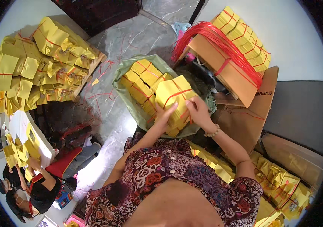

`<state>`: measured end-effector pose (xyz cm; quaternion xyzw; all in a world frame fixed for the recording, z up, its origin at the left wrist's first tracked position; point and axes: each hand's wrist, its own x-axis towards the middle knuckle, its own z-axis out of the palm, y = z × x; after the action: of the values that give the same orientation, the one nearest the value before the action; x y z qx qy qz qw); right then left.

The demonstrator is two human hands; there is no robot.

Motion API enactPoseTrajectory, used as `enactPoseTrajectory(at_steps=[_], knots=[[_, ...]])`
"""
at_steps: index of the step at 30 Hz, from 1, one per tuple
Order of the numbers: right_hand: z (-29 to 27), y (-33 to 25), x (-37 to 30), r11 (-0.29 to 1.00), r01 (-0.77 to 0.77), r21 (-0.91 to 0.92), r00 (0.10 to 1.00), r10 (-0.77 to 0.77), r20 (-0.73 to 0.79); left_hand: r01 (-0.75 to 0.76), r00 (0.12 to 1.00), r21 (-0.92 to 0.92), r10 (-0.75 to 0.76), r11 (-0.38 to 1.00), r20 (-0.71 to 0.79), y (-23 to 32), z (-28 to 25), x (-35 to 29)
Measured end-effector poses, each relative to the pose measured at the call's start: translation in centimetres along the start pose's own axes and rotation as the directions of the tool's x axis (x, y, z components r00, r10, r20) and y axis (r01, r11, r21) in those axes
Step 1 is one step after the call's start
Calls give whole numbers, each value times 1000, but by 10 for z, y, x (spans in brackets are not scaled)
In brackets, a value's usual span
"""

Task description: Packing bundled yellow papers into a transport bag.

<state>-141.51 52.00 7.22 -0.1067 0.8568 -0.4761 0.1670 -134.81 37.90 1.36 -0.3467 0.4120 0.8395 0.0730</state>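
A bundle of yellow paper [173, 87] tied with red string is held in front of me, over an open green woven sack [146, 60]. My left hand [166, 114] grips its left side, the thumb lying on the top face. On the right side, my right hand [199, 111] is closed around the edge, near the red string. Inside the sack, several similar yellow bundles [141, 90] stand packed in rows. The undersides of both hands are hidden by the bundle.
A large heap of tied yellow bundles [25, 68] fills the left. Red strings [207, 34] hang over a cardboard box [222, 64] at the right, beside stacked bundles [244, 39]. Two people handle yellow paper at a white table [42, 140]. String scraps lie on the grey floor [112, 49].
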Motion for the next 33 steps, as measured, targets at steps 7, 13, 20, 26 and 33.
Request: enactPoseTrajectory(at_steps=[7, 13, 20, 26, 33], knots=[[-4, 2, 12, 996, 54, 72, 995, -60, 85, 106, 994, -140, -103, 984, 29, -10, -33, 30], [13, 2, 13, 957, 2, 291, 988, -46, 145, 324, 922, -406, -190, 855, 336, 38, -54, -3], [76, -16, 21, 985, 132, 110, 921, -163, 355, 349, 925, -569, -174, 745, 339, 43, -83, -21], [111, 31, 47, 976, 217, -25, 941, -202, 271, 382, 919, -499, -265, 778, 292, 36, -91, 19], [135, 48, 49, 915, 229, -332, 960, -156, 231, 440, 895, -573, -392, 691, 214, 3, -121, 50]])
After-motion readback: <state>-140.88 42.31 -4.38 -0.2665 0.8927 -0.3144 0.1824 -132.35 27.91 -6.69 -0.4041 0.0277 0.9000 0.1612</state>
